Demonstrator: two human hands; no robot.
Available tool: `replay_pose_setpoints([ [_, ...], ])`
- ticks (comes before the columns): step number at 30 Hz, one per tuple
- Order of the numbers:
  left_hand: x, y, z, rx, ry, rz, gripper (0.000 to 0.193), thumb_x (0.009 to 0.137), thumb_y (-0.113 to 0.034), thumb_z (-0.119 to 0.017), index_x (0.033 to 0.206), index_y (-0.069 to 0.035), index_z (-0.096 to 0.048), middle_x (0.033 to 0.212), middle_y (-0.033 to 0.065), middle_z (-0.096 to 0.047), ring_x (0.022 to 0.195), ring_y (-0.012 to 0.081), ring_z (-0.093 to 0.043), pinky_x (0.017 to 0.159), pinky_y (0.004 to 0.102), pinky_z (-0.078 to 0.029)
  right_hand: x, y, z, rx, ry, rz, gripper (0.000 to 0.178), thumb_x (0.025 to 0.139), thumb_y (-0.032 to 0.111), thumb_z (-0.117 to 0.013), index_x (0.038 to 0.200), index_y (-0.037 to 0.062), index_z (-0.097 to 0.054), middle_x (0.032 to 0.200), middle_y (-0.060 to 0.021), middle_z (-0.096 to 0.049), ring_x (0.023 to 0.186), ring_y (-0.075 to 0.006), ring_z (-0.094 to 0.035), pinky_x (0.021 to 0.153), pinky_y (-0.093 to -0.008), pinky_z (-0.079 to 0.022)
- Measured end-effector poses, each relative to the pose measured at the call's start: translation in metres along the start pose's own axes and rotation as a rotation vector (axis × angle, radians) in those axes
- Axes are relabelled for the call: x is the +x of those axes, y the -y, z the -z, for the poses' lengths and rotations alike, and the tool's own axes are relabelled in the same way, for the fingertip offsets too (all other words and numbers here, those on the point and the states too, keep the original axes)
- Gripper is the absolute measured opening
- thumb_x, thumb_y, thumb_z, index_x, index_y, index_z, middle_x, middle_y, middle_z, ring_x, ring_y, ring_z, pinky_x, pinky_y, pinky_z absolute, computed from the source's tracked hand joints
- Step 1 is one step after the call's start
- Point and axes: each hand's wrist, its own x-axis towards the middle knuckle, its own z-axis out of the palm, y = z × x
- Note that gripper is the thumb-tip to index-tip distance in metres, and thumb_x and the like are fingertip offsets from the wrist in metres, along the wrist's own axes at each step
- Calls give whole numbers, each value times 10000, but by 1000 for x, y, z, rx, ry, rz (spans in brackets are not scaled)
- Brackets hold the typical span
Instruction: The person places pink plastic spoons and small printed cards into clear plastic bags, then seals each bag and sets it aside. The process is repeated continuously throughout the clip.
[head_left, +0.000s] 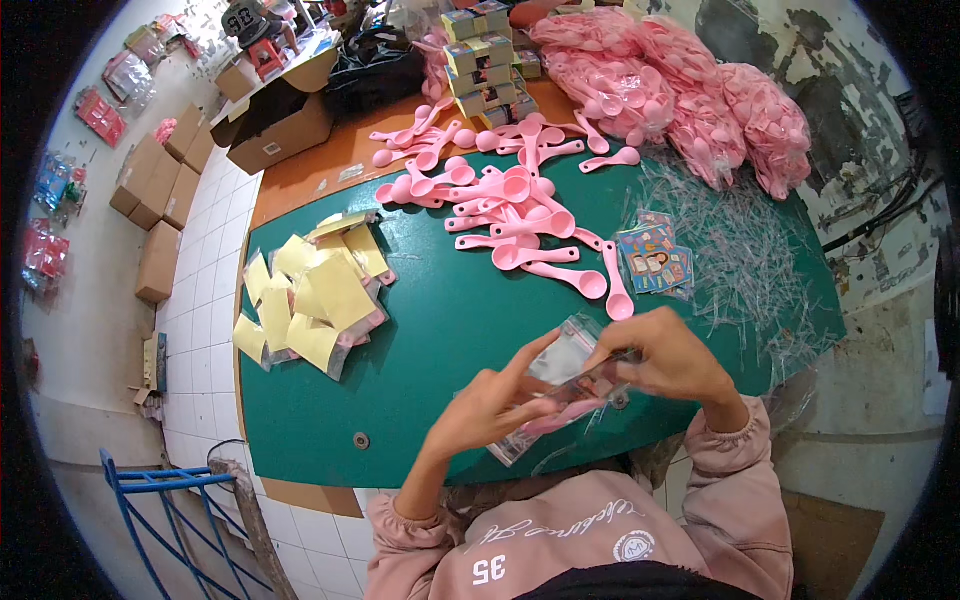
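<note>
Near the table's front edge, a see-through plastic bag is between my two hands. My left hand grips the bag from its left side, thumb and fingers closed on it. From the right, my right hand pinches the bag's other side with bent fingers. A pink plastic spoon shows low in or behind the plastic; which one I cannot tell. Beyond my hands lies a loose heap of pink measuring spoons. Beside it on the right is a small stack of colourful printed cards.
Packed bags with yellow cards are piled at the left. Loose plastic strips litter the right side. Large bags of pink spoons and card stacks stand at the back. A blue metal frame is at lower left.
</note>
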Motion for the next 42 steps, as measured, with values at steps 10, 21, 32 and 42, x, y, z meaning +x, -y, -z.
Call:
replay_pose_setpoints([
  [10, -18, 25, 8, -433, -262, -23, 552, 786, 3, -609, 1275, -29, -354, 913, 103, -630, 830, 120, -593, 736, 245, -473, -3, -12, -1, 391, -28, -327, 185, 662, 74, -733, 778, -2, -611, 660, 19, -527, 664, -47, -488, 592, -196, -401],
  [21, -20, 33, -28, -353, -552, -14, 535, 892, -44, -467, 1354, -89, -201, 1161, 170, -501, 1016, 197, -541, 814, 312, -476, 5, -13, -38, -5, -401, -29, 173, 705, 105, -665, 828, 6, -594, 738, -93, -573, 676, -190, -567, 617, -298, -456],
  [32, -47, 40, -65, -821, -253, 212, 651, 931, -73, -365, 1380, -211, 85, 1234, 213, -429, 1069, 262, -523, 856, 369, -476, -21, -9, -69, -355, 119, 157, 278, 692, 120, -664, 898, 46, -494, 949, -124, -480, 894, -306, -508, 761, -392, -416],
  [42, -57, 35, -68, -837, -383, 120, 703, 898, -8, -422, 1394, -207, 35, 1260, 230, -418, 1038, 203, -525, 891, 320, -447, -20, -5, -91, -340, 21, 226, 221, 704, 112, -655, 865, 55, -516, 891, -115, -482, 845, -294, -502, 738, -380, -416],
])
